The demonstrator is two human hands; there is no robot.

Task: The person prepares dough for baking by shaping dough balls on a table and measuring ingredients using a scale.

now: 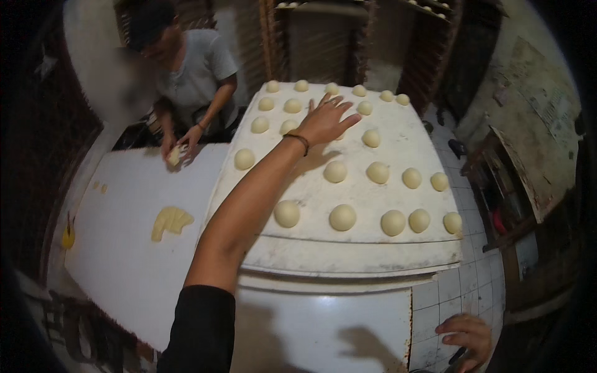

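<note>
Nearest the camera in the head view, the person's left forearm (pixel 239 208), in a dark sleeve (pixel 199 323), crosses the near left corner of a floured board (pixel 407 146) set on the white worktop (pixel 323 323). Its left hand (pixel 324 120) is spread palm down toward the board's far edge, fingers well apart, gripping nothing. One dough ball (pixel 339 135) shows just beside the thumb; whether the palm touches it cannot be told. The right hand (pixel 467 340) hangs off the board's near right corner, fingers loosely bent, with nothing in it.

Pale dough balls stand in uneven rows over the board. Five line the near edge, from a ball (pixel 286 213) toward the left to another (pixel 453 222) at the right corner; six more follow the far edge. Bare stretches remain mid-board and along the right side, so the shaping looks well advanced but the board not fully filled.

Left of the board, a flat, irregular piece of dough (pixel 171 222) lies on the worktop, seemingly not yet divided or rounded. By the worktop's far edge, a co-worker (pixel 193 74) holds a smaller lump (pixel 175 155) between both hands, apparently unfinished too. Two small scraps (pixel 99 186) lie near the worktop's left edge.
</note>
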